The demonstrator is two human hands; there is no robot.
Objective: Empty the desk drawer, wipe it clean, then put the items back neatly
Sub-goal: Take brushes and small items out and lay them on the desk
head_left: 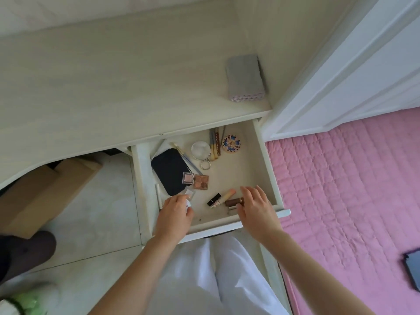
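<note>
Drawer [266, 160] stood pulled out below the worktop [113, 87], contents in place: black case [170, 171], round mirror [200, 150], patterned disc [231, 143], two eyeshadow pans [196, 180], lipsticks [219, 198]. Left hand [176, 212] gripped a small white item [188, 203] at the drawer's front-left corner. Right hand [254, 205], fingers spread and relaxed, rested over a brown tube [234, 201]. Folded grey cloth [246, 78] lay on the worktop, well apart from both hands.

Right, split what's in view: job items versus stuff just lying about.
Job: drawer, black case, round mirror, eyeshadow palettes, lipsticks, patterned disc, grey cloth on the desk.
Lying about: cardboard box, pink quilt, dark device.
</note>
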